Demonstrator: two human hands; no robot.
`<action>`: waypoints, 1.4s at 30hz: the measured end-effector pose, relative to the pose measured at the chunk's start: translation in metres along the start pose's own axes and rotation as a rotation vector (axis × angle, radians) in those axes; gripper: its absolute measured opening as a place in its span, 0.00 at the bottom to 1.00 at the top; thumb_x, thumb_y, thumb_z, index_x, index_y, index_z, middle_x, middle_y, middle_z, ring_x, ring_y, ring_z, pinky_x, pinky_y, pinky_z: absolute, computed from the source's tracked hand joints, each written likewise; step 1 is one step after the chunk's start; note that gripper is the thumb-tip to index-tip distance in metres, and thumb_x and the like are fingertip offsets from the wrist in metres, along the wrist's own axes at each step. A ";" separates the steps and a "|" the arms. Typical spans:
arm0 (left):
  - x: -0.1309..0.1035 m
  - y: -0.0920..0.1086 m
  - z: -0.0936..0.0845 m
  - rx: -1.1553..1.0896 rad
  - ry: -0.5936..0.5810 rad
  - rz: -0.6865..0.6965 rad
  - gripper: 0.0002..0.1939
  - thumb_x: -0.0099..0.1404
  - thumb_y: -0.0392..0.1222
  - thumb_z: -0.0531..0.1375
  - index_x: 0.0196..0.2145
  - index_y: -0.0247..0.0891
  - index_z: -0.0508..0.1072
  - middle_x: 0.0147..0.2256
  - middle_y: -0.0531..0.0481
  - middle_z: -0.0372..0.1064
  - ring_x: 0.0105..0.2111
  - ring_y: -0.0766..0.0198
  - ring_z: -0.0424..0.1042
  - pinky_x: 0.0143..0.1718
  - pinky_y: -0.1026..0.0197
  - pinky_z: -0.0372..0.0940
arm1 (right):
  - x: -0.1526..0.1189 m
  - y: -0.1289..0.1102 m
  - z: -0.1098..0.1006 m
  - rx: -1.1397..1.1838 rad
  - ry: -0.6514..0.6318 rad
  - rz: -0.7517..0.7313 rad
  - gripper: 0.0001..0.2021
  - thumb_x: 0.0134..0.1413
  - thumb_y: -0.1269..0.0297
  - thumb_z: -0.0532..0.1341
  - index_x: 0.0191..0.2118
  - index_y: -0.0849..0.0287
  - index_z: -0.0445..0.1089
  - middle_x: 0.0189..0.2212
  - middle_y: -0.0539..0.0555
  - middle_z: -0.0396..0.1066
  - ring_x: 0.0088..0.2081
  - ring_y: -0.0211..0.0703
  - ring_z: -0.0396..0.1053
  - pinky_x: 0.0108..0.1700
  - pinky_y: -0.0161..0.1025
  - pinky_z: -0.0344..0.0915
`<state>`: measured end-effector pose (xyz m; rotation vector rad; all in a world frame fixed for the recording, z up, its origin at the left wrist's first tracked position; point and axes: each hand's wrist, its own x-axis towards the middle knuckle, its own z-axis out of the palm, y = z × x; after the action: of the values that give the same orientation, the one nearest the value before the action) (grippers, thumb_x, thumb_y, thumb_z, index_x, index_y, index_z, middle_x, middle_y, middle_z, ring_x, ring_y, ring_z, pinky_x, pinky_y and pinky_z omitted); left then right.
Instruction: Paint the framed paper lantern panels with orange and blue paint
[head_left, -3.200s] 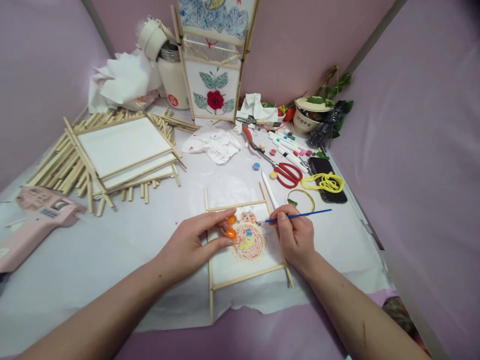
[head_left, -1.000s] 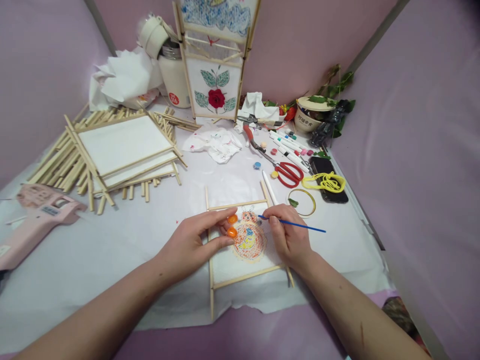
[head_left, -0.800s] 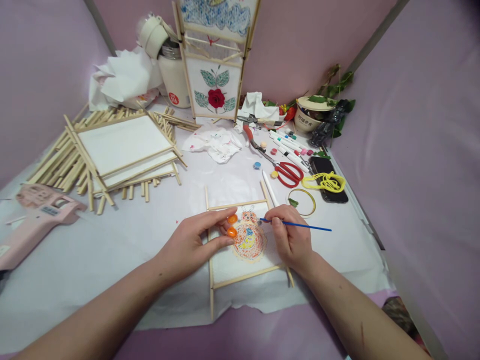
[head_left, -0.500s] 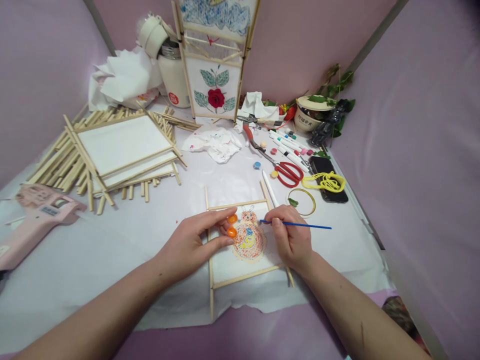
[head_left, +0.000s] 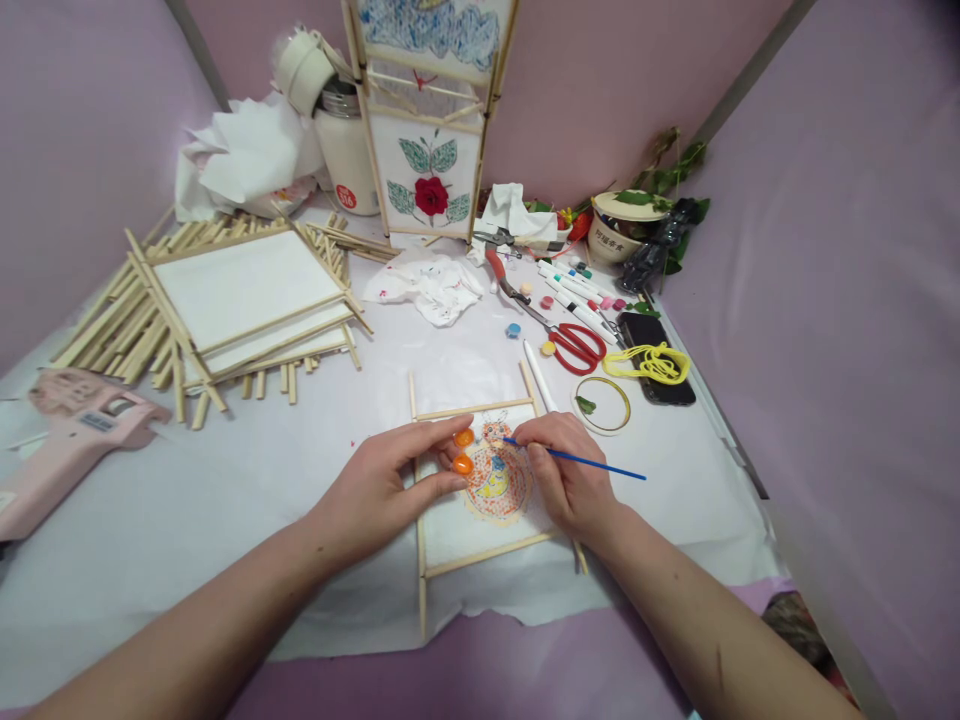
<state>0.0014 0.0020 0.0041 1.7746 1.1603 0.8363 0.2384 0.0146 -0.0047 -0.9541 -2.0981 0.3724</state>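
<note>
My left hand holds a small orange paint pot between thumb and fingers, with a second orange round piece, perhaps its lid, just above. It rests over the left side of a wood-framed white panel. On the panel is a dotted orange, yellow and blue drawing with a small eared head at its top. My right hand is closed around a thin blue brush, whose tip is at the head of the drawing.
Framed panels lie on wooden sticks at left, near a pink glue gun. A decorated stick frame and a bottle stand behind. Red scissors, white markers, yellow cord and a phone lie at right.
My right hand has moved slightly left with the brush, bringing the tip closer to the drawn head. My left hand has hardly moved.
</note>
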 end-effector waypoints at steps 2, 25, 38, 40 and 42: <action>0.000 0.000 0.000 0.001 -0.002 -0.004 0.25 0.62 0.44 0.65 0.57 0.43 0.70 0.42 0.47 0.77 0.41 0.57 0.76 0.48 0.54 0.69 | 0.000 0.000 0.000 -0.013 -0.006 0.001 0.07 0.62 0.71 0.52 0.41 0.56 0.66 0.33 0.53 0.72 0.35 0.43 0.69 0.39 0.44 0.63; 0.000 0.002 0.000 -0.021 0.006 0.024 0.24 0.62 0.42 0.65 0.56 0.42 0.70 0.43 0.48 0.77 0.41 0.59 0.75 0.47 0.55 0.69 | 0.001 -0.009 -0.002 0.144 0.153 -0.148 0.08 0.63 0.61 0.58 0.44 0.55 0.72 0.30 0.53 0.75 0.30 0.42 0.71 0.34 0.44 0.64; 0.000 0.002 0.000 -0.021 0.005 0.036 0.24 0.62 0.42 0.65 0.56 0.40 0.71 0.43 0.47 0.77 0.41 0.60 0.75 0.47 0.56 0.69 | 0.005 -0.011 -0.003 0.132 0.098 -0.192 0.08 0.63 0.62 0.58 0.44 0.56 0.71 0.30 0.55 0.76 0.31 0.42 0.71 0.34 0.43 0.63; 0.000 0.001 0.000 -0.017 0.004 0.031 0.24 0.62 0.42 0.65 0.56 0.40 0.70 0.43 0.47 0.77 0.41 0.60 0.75 0.47 0.56 0.68 | 0.004 -0.011 -0.003 0.128 0.097 -0.194 0.08 0.63 0.62 0.58 0.44 0.56 0.71 0.30 0.54 0.76 0.30 0.42 0.70 0.34 0.43 0.63; 0.000 0.001 0.000 -0.014 0.005 0.031 0.24 0.62 0.43 0.65 0.56 0.41 0.70 0.44 0.47 0.76 0.42 0.59 0.75 0.47 0.56 0.68 | 0.003 -0.010 -0.002 0.122 0.098 -0.186 0.08 0.63 0.62 0.58 0.44 0.56 0.71 0.30 0.54 0.75 0.30 0.42 0.70 0.34 0.43 0.63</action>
<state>0.0017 0.0021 0.0048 1.7839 1.1305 0.8659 0.2336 0.0099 0.0034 -0.6866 -2.0296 0.3468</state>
